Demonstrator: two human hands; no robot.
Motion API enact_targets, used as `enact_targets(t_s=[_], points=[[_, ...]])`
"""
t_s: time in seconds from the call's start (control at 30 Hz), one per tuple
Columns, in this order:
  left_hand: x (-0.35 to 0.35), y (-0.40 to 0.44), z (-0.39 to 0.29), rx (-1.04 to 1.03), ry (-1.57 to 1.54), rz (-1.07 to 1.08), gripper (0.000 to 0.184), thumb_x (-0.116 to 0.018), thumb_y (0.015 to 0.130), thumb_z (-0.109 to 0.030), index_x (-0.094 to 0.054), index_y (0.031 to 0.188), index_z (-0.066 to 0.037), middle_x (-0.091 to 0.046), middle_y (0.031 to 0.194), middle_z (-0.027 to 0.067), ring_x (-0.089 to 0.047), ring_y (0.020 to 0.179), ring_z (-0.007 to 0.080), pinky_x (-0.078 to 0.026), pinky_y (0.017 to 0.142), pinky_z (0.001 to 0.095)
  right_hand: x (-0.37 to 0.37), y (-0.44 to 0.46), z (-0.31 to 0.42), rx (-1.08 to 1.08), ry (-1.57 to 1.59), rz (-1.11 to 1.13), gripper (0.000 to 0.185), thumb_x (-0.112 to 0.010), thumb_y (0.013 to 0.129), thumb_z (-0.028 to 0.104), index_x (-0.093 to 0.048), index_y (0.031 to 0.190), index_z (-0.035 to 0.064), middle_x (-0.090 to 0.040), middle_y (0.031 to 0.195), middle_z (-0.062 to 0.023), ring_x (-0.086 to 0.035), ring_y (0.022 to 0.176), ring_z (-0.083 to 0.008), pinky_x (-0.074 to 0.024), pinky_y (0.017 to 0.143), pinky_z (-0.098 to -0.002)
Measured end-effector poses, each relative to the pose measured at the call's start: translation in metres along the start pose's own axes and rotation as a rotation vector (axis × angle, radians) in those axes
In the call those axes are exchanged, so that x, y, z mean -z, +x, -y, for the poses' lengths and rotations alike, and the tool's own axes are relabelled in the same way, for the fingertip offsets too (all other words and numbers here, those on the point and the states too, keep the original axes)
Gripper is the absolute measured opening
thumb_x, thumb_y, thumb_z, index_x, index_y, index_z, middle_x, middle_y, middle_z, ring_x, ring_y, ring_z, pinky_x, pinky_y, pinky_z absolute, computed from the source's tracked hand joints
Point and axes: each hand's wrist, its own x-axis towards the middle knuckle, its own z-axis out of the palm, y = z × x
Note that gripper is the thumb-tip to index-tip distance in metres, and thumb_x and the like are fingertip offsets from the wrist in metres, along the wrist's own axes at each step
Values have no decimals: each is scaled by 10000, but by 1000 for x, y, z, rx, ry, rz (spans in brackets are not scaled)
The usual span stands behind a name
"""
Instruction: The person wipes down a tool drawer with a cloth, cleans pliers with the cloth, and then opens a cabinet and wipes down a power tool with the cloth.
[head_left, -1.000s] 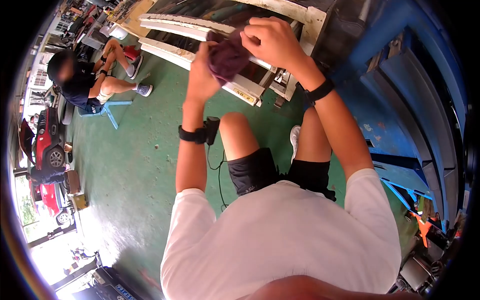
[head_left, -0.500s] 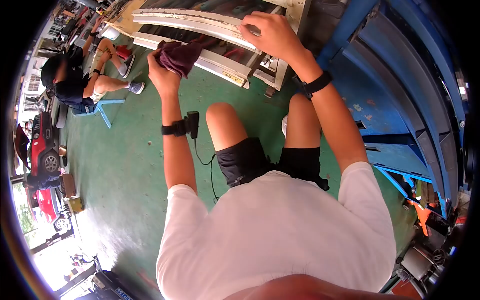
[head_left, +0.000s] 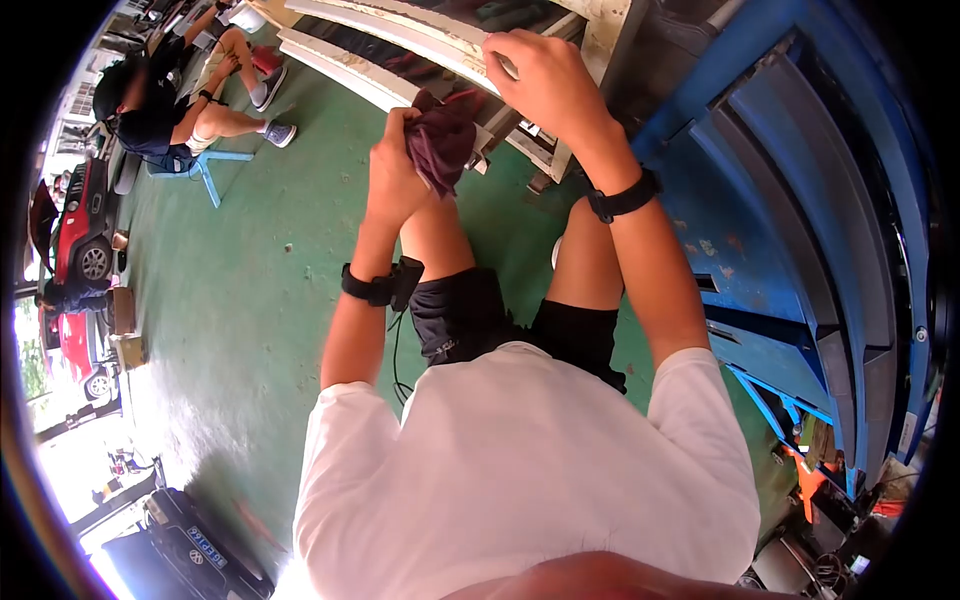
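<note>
Cloth (head_left: 442,145), dark maroon, soft-looking, bunched, was in my left hand (head_left: 395,185), fingers wrapped round its left side, the rest hanging loose toward the right. It was above my left knee, in front of the right end of the lower drawer (head_left: 345,72); couldn't tell if cloth and drawer touched. My right hand (head_left: 545,85) was at the right end of the upper drawer (head_left: 430,40), half curled, a gap between thumb and forefinger, no cloth in it. Fingertips looked to be at the drawer's edge; couldn't tell if they pinched it or just rested there. Both drawers white, paint chipped.

Handling, my judgement: cloth light, limp, not fragile, little slip; would fold and squash easily. Best hold was the thick bunched middle, with loose folds tucked in so they wouldn't snag on the chipped edge. Drawer looked stiff and rough; flat face seemed a better place for fingers than the flaking rim.

Around: black straps on both wrists, green floor (head_left: 260,300) below, big blue panel (head_left: 745,260) near right, a person seated on a blue stool (head_left: 208,172) far left, red car (head_left: 82,225) beyond.
</note>
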Motion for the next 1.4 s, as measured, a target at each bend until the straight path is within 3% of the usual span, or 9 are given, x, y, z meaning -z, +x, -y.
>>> enact_targets(t_s=[0.07, 0.17, 0.3, 0.43, 0.63, 0.77, 1.0, 1.27, 1.4], points=[[1, 6, 7, 29, -13, -48, 493, -799, 767, -176, -542, 1154, -13, -713, 938, 201, -712, 896, 385, -544, 776, 370, 1, -2, -3, 30, 63, 1, 83, -685, 853, 80, -692, 924, 37, -709, 911, -154, -671, 747, -360, -547, 682, -392], [5, 25, 22, 3, 39, -69, 477, -814, 767, -188, -559, 1135, -27, -722, 948, 184, -722, 897, 360, -552, 762, 380, -3, -3, -6, 39, 129, -41, 92, -695, 836, 54, -691, 919, 13, -719, 959, -178, -689, 815, -366, -569, 732, -383], [17, 51, 44, 76, 103, -60, 440, -781, 800, -229, -560, 1132, -44, -696, 957, 242, -686, 914, 435, -545, 736, 442, -3, -4, -2, 13, 131, -73, 102, -704, 823, 28, -689, 919, -5, -726, 990, -187, -715, 881, -336, -585, 782, -364], [25, 82, 101, -2, 230, -163, 378, -726, 827, -185, -548, 1135, -58, -685, 959, 267, -658, 921, 480, -528, 740, 491, -13, -8, -4, 26, 185, -200, 60, -696, 825, 48, -673, 861, 6, -735, 976, -146, -701, 837, -319, -579, 764, -389], [58, 141, 180, -7, 427, -114, 360, -692, 846, -227, -561, 1143, -74, -695, 962, 259, -661, 931, 471, -526, 759, 514, -11, -8, -3, 12, 186, -184, 65, -700, 827, 53, -683, 865, 4, -734, 972, -141, -702, 885, -308, -579, 785, -376], [57, 143, 202, 90, 313, -145, 361, -694, 846, -237, -565, 1157, -107, -703, 977, 242, -669, 955, 456, -535, 782, 494, -14, -11, -5, 26, 208, -208, 75, -717, 817, 40, -700, 880, 3, -733, 968, -149, -706, 900, -303, -578, 799, -370], [42, 82, 130, 7, 239, -122, 471, -743, 840, -256, -525, 1222, -85, -698, 1000, 225, -691, 929, 416, -544, 764, 435, -19, -13, -6, 10, 233, -205, 118, -733, 814, 1, -705, 921, -39, -738, 1008, -167, -723, 979, -288, -570, 871, -348], [19, 39, 65, -148, 186, -56, 455, -732, 826, -174, -515, 1202, -37, -671, 1005, 260, -638, 954, 478, -525, 782, 459, -20, -11, -6, 30, 227, -230, 110, -735, 805, 6, -707, 904, -33, -739, 996, -174, -722, 979, -293, -574, 870, -348], [6, 10, 20, -155, 88, -16, 438, -699, 788, -119, -530, 1184, -37, -644, 924, 260, -600, 888, 473, -495, 783, 495, -24, -14, -7, 28, 225, -265, 102, -740, 799, 18, -708, 886, -25, -739, 979, -172, -722, 959, -296, -575, 857, -353]])
